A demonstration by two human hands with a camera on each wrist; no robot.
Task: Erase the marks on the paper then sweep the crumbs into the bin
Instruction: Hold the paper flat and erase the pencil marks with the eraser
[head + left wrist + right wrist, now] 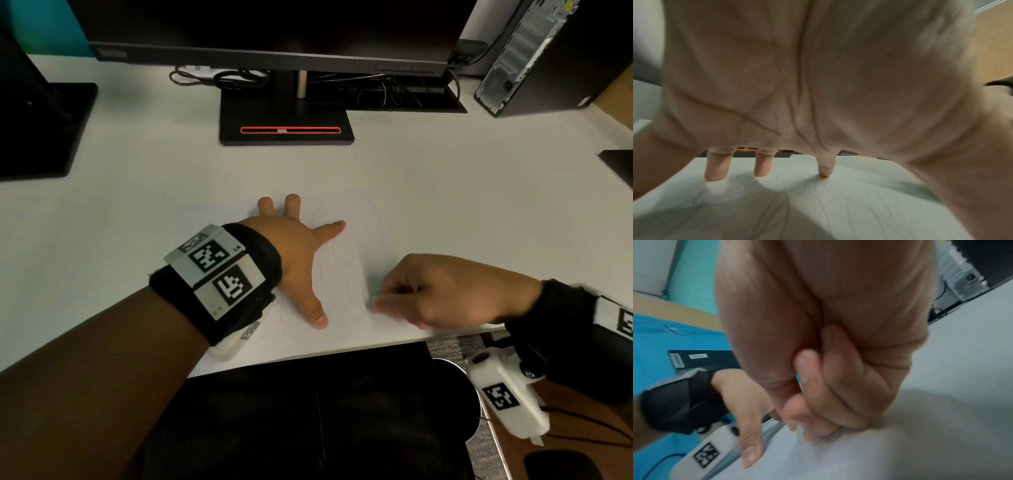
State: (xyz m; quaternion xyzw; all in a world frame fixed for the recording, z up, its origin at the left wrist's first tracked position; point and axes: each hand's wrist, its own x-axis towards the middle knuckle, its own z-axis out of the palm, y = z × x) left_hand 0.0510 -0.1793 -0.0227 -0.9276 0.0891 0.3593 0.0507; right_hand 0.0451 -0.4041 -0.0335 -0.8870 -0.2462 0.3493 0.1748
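Clearly the paper (356, 219) may crease if the spread left hand (294, 253) slips while the right hand (445, 291) pinches the eraser (370, 303).

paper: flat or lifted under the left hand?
Flat. Left hand presses spread fingers on the paper, which lies against the desk.

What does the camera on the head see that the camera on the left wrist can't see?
Only the head view shows the right hand pinching a small eraser at the paper's right side, the bin below the desk edge, and the monitor stand. Only the left wrist view shows the left hand's palm from underneath, with fingertips pressing down. Both show the left hand holding the scribbled paper flat.
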